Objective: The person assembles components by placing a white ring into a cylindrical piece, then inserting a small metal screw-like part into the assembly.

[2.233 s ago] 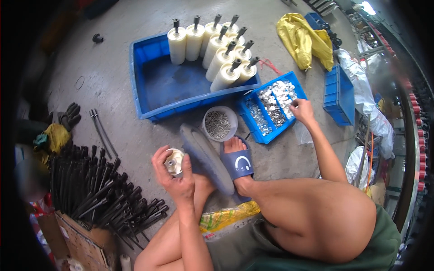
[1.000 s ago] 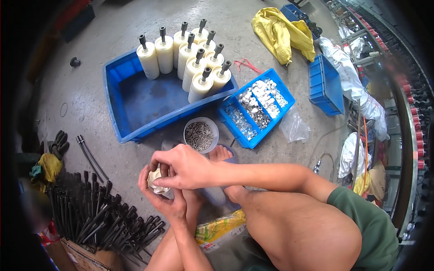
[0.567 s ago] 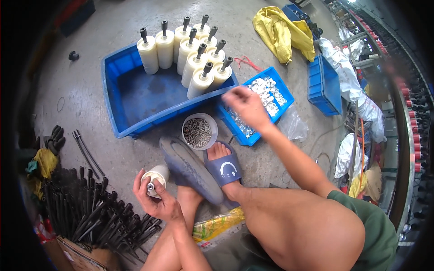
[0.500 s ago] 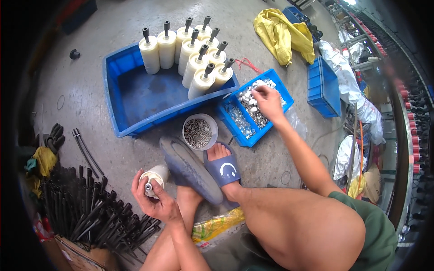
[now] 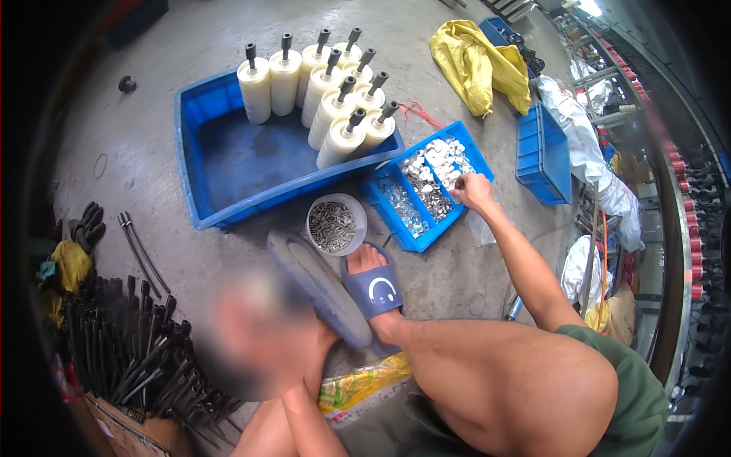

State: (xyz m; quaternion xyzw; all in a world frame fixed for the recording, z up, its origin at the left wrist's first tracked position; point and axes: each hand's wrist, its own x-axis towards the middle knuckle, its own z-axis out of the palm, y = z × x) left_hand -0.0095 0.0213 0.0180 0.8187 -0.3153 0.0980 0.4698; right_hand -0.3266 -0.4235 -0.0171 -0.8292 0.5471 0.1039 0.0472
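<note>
My right hand is over the right edge of a blue divided tray, its fingertips pinched near the small parts; what they hold, if anything, is hidden. In the tray lie white caps, metal nuts and clear rings. My left hand at the lower left is within a blurred patch, so its fingers and anything in them cannot be made out. Beside my feet, a white tub holds short metal pins.
A large blue bin holds several upright cream rollers with black shaft ends. Black rods are piled at the left. A yellow sack and a blue crate lie to the far right. A grey-blue slipper lies on the floor.
My right hand has shifted right and slightly down, from the tray's middle to its right edge, uncovering white caps. My left hand, earlier clasping a cream roller, is now blurred.
</note>
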